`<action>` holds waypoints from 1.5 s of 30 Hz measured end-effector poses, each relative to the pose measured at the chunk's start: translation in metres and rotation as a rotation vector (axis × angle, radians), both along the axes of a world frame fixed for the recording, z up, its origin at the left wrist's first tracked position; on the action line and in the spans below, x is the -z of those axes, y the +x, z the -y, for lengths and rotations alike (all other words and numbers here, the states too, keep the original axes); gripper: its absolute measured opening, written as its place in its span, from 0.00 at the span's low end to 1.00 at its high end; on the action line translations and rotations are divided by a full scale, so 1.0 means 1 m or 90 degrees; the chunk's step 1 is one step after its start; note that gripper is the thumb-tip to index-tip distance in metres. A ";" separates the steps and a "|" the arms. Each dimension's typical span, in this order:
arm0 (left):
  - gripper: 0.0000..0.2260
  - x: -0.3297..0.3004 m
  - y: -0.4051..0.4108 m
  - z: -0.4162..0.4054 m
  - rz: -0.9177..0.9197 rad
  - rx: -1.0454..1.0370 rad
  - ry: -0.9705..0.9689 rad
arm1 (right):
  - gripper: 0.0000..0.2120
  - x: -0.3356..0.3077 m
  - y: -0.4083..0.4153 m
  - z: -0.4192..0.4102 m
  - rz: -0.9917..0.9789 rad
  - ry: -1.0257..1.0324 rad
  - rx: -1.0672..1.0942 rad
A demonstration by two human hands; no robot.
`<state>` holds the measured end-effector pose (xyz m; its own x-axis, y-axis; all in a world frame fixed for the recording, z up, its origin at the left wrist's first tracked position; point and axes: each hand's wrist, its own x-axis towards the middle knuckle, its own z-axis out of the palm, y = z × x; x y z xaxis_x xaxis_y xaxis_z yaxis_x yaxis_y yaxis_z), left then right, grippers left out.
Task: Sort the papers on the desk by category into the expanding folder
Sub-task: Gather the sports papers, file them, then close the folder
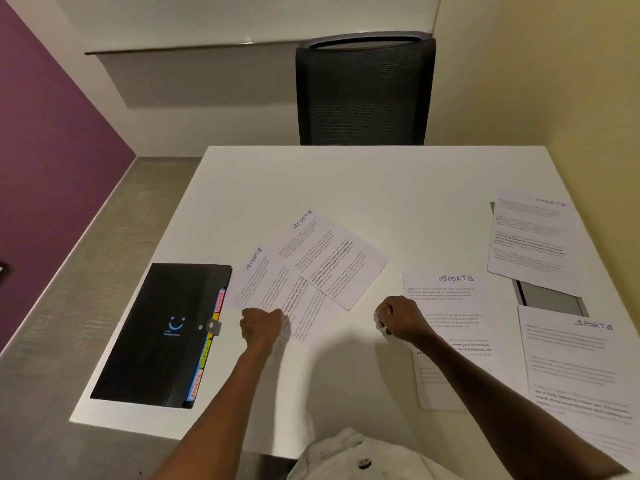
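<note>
A black expanding folder (162,334) lies closed at the desk's left, coloured tabs along its right edge. Two overlapping sheets headed SPORTS lie just right of it: a near one (273,289) and a far one (332,258). My left hand (261,327) rests as a fist on the near sheet's lower edge. My right hand (401,318) is a closed fist at the left edge of a third SPORTS sheet (450,306); whether it pinches the paper is unclear. Two more SPORTS sheets lie at the far right (530,237) and near right (581,375).
The white desk (381,188) has a black mesh chair (363,91) behind its far edge. A grey flat device (550,299) lies partly under the right-hand sheets. A purple wall stands on the left, a yellow wall on the right.
</note>
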<state>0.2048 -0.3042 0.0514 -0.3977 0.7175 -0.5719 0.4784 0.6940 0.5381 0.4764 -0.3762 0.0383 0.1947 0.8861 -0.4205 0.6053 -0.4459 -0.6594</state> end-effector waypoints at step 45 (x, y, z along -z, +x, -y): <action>0.14 0.029 -0.038 -0.014 0.111 0.016 0.134 | 0.11 -0.008 0.049 -0.128 -0.029 0.088 0.203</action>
<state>0.1664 -0.2899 0.0226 -0.2873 0.8359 -0.4676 0.3809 0.5477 0.7449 0.5254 -0.2484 0.0458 0.4546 0.8333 -0.3146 0.4193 -0.5118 -0.7498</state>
